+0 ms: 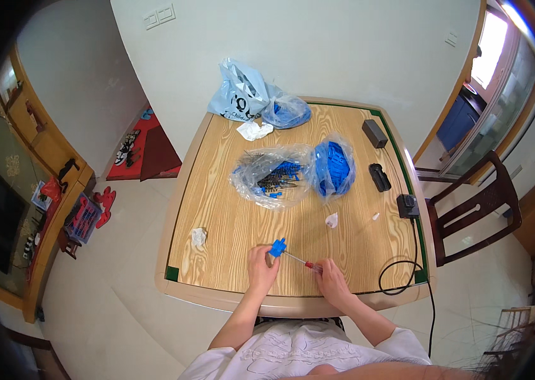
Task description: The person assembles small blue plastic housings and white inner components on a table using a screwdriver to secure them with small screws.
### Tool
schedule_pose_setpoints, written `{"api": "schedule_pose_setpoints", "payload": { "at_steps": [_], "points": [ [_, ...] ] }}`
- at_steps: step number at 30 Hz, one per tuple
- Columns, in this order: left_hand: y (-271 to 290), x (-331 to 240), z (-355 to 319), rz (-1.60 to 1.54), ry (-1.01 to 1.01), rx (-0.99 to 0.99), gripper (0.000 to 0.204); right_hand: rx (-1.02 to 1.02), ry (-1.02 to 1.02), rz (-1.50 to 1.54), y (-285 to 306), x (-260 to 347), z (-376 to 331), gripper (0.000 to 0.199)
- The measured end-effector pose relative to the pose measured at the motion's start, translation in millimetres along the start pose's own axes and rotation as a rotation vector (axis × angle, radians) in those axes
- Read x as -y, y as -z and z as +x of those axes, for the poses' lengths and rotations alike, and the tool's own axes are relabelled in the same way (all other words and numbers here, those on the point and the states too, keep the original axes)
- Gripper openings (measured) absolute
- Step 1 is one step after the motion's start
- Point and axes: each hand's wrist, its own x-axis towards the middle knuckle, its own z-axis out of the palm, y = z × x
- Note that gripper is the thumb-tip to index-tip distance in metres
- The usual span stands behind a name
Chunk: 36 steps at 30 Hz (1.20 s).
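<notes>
The left hand [261,265] pinches a small blue plastic part [277,247] between fingers and thumb, holding it just above the near edge of the pale wooden surface [229,215]. The right hand [331,282] is closed around the red handle of a slim screwdriver [299,261], whose thin metal shaft runs up and to the left until its tip meets the blue part. Both grips are therefore shut on something: the left on the part, the right on the tool.

Further back on the surface lie a clear plastic bag of blue parts and dark screws [274,177] and, just beside it, a second bag packed with blue pieces [334,166]. Two more bags [258,101] sit at the far edge, with crumpled white paper scraps [253,130] near them. Small black boxes [375,133] and a black cable [400,278] lie along the right side, well apart from the hands.

To do this step well, the shaft should probably stay in line with the screw hole, since a slanted tip tends to slip out. The left hand would do best to brace against the surface, so the small part cannot twist. Light downward pressure with slow turns seems wise; whether the tip is fully seated is too small to tell.
</notes>
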Motion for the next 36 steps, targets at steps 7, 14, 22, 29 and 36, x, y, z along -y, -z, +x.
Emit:
{"api": "schedule_pose_setpoints", "payload": {
  "at_steps": [7,14,22,29,36],
  "points": [
    [1.2,-1.7,0.8,-0.001,-0.048,-0.026,0.033,-0.007,0.006,0.013,2.6,8.6,3.3,0.023],
    [-0.5,1.3,0.5,0.008,-0.05,-0.046,0.034,0.073,0.045,-0.059,5.5,2.0,8.0,0.026],
    [1.7,-1.7,-0.1,0.038,-0.088,-0.065,0.037,0.092,-0.026,0.014,2.3,0.8,8.6,0.027],
    [2.7,-1.4,0.3,0.005,-0.069,-0.052,0.035,-0.042,0.037,-0.018,3.8,10.2,9.0,0.022],
    [2.5,0.9,-0.7,0.0,-0.086,-0.088,0.035,0.086,0.028,-0.122,9.3,0.1,11.5,0.034]
  ]
}}
